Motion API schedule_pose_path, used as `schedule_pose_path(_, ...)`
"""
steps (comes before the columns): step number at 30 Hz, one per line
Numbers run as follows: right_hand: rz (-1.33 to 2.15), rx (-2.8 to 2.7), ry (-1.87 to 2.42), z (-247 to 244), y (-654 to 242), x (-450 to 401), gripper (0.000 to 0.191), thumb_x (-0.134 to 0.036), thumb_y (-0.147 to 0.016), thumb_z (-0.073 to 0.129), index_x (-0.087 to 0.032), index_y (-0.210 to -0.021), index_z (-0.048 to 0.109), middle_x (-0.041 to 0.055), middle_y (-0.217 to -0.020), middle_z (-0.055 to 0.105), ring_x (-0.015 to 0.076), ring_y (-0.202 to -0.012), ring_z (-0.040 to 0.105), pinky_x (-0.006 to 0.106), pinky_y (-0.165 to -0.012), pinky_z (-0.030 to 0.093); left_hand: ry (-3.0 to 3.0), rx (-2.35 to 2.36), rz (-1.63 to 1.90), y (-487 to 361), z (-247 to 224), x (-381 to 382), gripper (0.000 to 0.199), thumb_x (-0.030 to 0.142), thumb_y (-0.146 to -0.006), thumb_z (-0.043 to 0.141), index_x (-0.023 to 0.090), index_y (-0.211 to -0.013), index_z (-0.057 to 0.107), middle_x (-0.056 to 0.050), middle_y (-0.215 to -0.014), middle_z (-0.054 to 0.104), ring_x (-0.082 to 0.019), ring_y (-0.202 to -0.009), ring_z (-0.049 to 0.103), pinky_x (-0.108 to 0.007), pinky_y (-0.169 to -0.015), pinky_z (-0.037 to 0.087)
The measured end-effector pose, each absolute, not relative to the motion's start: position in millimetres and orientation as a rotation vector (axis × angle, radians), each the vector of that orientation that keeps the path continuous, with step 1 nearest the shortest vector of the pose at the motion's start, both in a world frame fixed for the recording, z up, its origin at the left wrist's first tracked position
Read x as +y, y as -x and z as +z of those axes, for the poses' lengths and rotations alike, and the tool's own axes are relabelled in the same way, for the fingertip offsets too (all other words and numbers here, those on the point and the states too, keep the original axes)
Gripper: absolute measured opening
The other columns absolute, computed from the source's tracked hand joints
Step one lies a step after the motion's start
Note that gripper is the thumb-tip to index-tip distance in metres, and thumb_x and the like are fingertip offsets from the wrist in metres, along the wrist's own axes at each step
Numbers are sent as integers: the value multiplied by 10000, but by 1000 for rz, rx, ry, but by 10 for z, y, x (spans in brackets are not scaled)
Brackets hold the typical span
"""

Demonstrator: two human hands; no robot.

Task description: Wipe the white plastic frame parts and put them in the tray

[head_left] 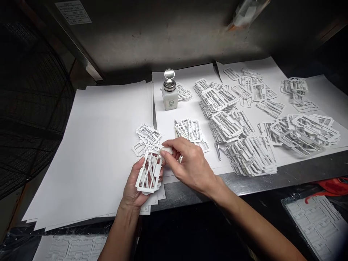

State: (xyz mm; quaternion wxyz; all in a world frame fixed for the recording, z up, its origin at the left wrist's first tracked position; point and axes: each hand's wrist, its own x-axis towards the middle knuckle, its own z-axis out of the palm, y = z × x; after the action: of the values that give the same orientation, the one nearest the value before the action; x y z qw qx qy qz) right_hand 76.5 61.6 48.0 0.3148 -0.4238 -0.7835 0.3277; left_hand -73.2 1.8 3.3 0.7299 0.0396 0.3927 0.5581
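Observation:
My left hand (133, 185) is closed round a small bunch of white cut-out frames (149, 172), thin rectangles with slanted bars inside. My right hand (189, 163) pinches a small white piece (167, 149), perhaps a folded wipe, against the upper right corner of the top frame. Just beyond my hands lie loose white frames (148, 134) on the paper. Another small pile of frames (191, 130) is partly hidden behind my right hand. A white pump bottle (170, 98) with its metal lid raised stands farther back.
White paper sheets (103, 108) cover the metal table (179, 195). Stacks of frames (250, 156) and looser heaps (304, 134) fill the right side. Metal tweezers (218, 151) lie beside a stack. A bagged sheet of parts (317, 221) and red-handled scissors (333, 186) are at lower right.

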Motion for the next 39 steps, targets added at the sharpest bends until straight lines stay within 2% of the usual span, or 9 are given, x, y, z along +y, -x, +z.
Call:
schedule_pose_path(6,952,-2188,1103,447,-728,495,157,-183,-892,485,-132,-987,598,68,-899,596,159,-779,575,267,-708,474,4,923,1349,708,42,27,167,264,-792,579,154,-866,680,-20,-768,710,-141,-628,654,-245,-619,554)
schedule_pose_path(10,1107,-2214,990,453,-787,292,177,-162,-897,466,-132,-1009,599,74,-930,583,161,-820,563,264,-735,469,-37,900,1351,724,26,44,250,318,-809,550,124,-891,686,-63,-813,718,-174,-734,668,-263,-691,549)
schedule_pose_path(15,1316,-2163,845,477,-925,129,180,-169,-887,495,-140,-1031,600,57,-885,582,140,-769,555,239,-694,466,-81,870,1334,755,0,53,284,321,-817,537,112,-953,674,-99,-877,717,-155,-682,655,-241,-594,533)
schedule_pose_path(22,1180,-2064,836,541,-713,247,189,-142,-882,492,-72,-1004,618,99,-900,585,165,-849,560,254,-787,461,25,823,1264,689,49,42,330,352,-790,563,75,-915,693,-95,-838,723,-194,-787,672,-269,-748,537)
schedule_pose_path(27,1290,-2296,778,542,-717,201,170,-153,-887,470,-120,-969,615,65,-868,576,149,-764,559,253,-714,470,20,854,1306,733,25,26,293,318,-796,563,82,-908,696,-94,-840,727,-166,-743,677,-242,-741,534)
schedule_pose_path(30,1307,-2307,808,562,-810,201,154,-139,-874,486,-144,-967,609,52,-886,576,142,-775,551,245,-704,461,-32,837,1334,759,-2,27,287,313,-800,558,93,-926,693,-101,-865,726,-180,-749,677,-266,-726,542)
schedule_pose_path(33,1247,-2198,850,564,-771,252,163,-145,-874,491,-136,-984,612,64,-913,584,147,-809,550,248,-730,460,-44,798,1325,743,1,29,290,325,-798,560,96,-914,696,-93,-856,725,-196,-759,676,-287,-726,547)
schedule_pose_path(37,1155,-2105,922,525,-596,298,175,-168,-888,474,-106,-977,612,82,-888,580,155,-791,553,258,-722,467,24,793,1360,714,17,24,221,287,-783,582,121,-865,701,-45,-794,722,-162,-701,672,-248,-708,545)
schedule_pose_path(39,1169,-2202,877,523,-578,278,161,-163,-883,470,-110,-939,611,72,-867,573,150,-762,552,255,-700,466,47,818,1351,723,8,16,246,301,-783,582,110,-883,699,-63,-813,722,-167,-721,672,-250,-717,542)
